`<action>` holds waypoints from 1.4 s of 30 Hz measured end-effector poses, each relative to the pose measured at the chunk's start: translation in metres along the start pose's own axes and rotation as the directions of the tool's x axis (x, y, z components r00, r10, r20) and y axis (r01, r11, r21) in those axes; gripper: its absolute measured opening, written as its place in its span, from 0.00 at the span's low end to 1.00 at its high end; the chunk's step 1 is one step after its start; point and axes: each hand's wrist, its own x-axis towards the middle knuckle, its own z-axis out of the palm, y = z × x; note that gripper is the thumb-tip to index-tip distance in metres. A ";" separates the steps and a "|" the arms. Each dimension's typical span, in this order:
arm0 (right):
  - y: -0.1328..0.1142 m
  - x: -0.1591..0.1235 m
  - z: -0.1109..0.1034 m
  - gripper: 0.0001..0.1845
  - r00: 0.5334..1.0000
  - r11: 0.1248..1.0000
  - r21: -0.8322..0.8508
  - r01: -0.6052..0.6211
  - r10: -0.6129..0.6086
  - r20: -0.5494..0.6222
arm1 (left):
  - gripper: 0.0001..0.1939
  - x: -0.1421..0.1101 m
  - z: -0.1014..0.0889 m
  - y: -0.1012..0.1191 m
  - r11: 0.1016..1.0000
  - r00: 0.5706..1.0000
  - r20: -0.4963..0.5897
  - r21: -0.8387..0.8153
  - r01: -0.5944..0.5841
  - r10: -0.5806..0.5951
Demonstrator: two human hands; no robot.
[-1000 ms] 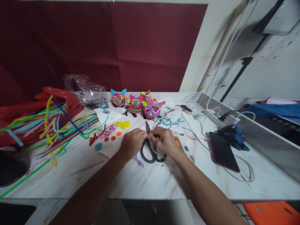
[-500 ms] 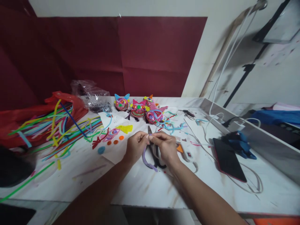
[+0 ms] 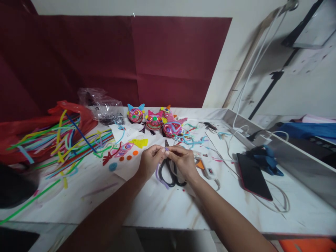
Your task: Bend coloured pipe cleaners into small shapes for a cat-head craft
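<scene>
Both of my hands meet over the middle of the table with their fingertips pinched together. My left hand and my right hand grip a purple pipe cleaner between them. Its loose end hangs down in a curve below my left fingers. Black-handled scissors lie under the hands, partly hidden by them. To the left lie a pink and purple pipe-cleaner shape, a yellow piece, several orange discs and a blue disc.
Behind stand several colourful animal-head figures. A red bag with many pipe cleaners fills the left, beside a clear plastic bag. On the right are a glue gun, a phone and white cables.
The hanging end of the purple pipe cleaner has swung left, uncovering more of the scissors' handles. My hands stay pinched together, and the view has shifted slightly.
</scene>
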 end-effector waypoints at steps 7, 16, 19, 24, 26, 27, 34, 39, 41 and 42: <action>0.003 0.007 -0.019 0.08 0.935 0.886 -0.309 0.346 -0.296 0.198 | 0.09 0.002 -0.010 -0.001 0.825 0.936 0.069 0.453 -0.337 0.344; -0.007 0.002 -0.019 0.10 0.906 0.751 -0.511 0.417 -0.297 0.303 | 0.11 0.002 -0.008 -0.007 0.642 0.834 0.194 0.557 -0.527 0.516; -0.008 0.001 -0.015 0.07 0.978 0.878 -0.440 0.188 -0.129 0.162 | 0.11 0.002 -0.008 -0.005 0.681 0.848 0.166 0.529 -0.507 0.503; -0.006 0.000 -0.006 0.09 0.990 0.986 -0.095 -0.140 0.142 0.014 | 0.09 0.000 -0.006 -0.002 0.796 0.914 0.060 0.471 -0.380 0.401; -0.007 0.000 -0.002 0.08 0.981 0.982 0.013 -0.191 0.191 -0.033 | 0.09 0.000 -0.005 -0.001 0.840 0.937 0.021 0.436 -0.322 0.348; -0.008 0.000 0.000 0.07 0.977 0.977 0.058 -0.204 0.207 -0.057 | 0.08 -0.001 -0.004 0.000 0.862 0.948 0.003 0.416 -0.292 0.319; -0.009 -0.005 0.018 0.08 0.938 0.884 0.377 -0.275 0.334 -0.097 | 0.10 -0.001 0.004 -0.004 0.989 0.994 -0.057 0.117 -0.087 0.094; -0.003 -0.006 0.020 0.10 0.943 0.887 0.386 -0.255 0.316 -0.103 | 0.10 0.000 0.005 -0.005 0.983 0.992 -0.074 0.157 -0.093 0.105; -0.001 -0.003 0.012 0.11 0.966 0.940 0.243 -0.238 0.256 -0.045 | 0.09 0.000 0.002 -0.005 0.945 0.984 -0.056 0.292 -0.146 0.170; -0.001 -0.001 0.007 0.12 0.980 0.969 0.156 -0.193 0.197 -0.009 | 0.09 0.001 -0.001 -0.005 0.913 0.976 -0.032 0.361 -0.189 0.215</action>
